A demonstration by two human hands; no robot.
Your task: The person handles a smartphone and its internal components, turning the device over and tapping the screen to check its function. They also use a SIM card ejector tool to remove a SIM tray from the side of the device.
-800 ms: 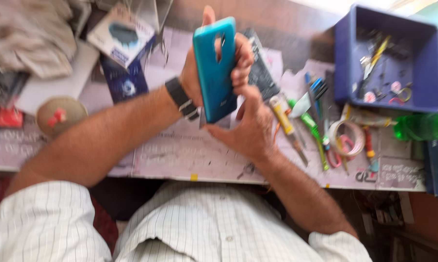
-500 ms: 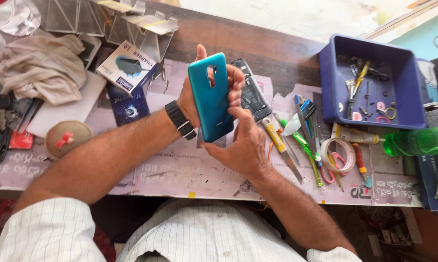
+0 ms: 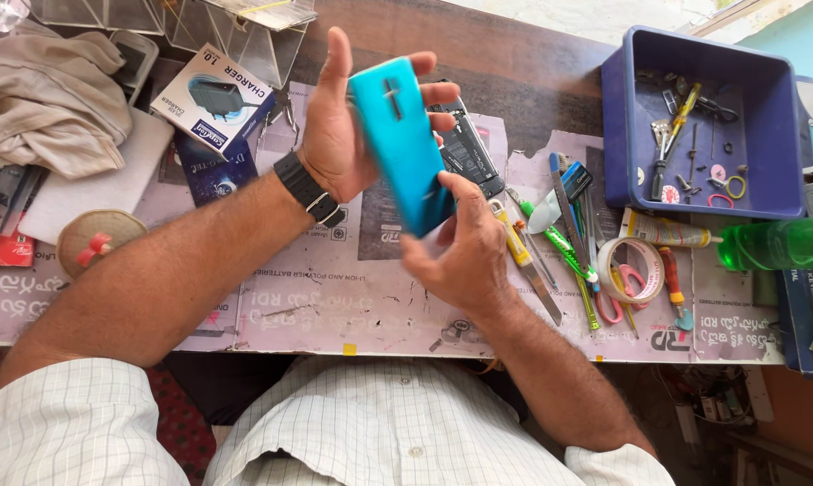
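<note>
Head view, item one: your blue plastic tray [image 3: 618, 135], rectangular and deep-walled, stands at the far right of the worktable [image 3: 532, 81] and holds small loose tools, among them a yellow-handled screwdriver [image 3: 678, 115], dark tweezers and a few rings and bits too small to tell apart. Clear plastic boxes [image 3: 244, 18] sit at the far edge; their contents cannot be made out.

Item two: teal phone [image 3: 400, 144], smooth and glossy, a slim rounded slab with its back towards you. Your left hand [image 3: 343, 135] cradles it from behind, palm open and fingers curled round its upper half. Your right hand [image 3: 465, 247] pinches its lower end between thumb and fingers. You hold it raised above the table, between both hands.

Item three: a tape roll [image 3: 632, 270], a green bottle [image 3: 776, 243] lying on its side, a yellow utility knife [image 3: 523, 261], a cardboard charger box [image 3: 213, 99] and a crumpled beige cloth [image 3: 51, 90] lie on the printed paper sheets [image 3: 334, 306] covering the wood.
</note>
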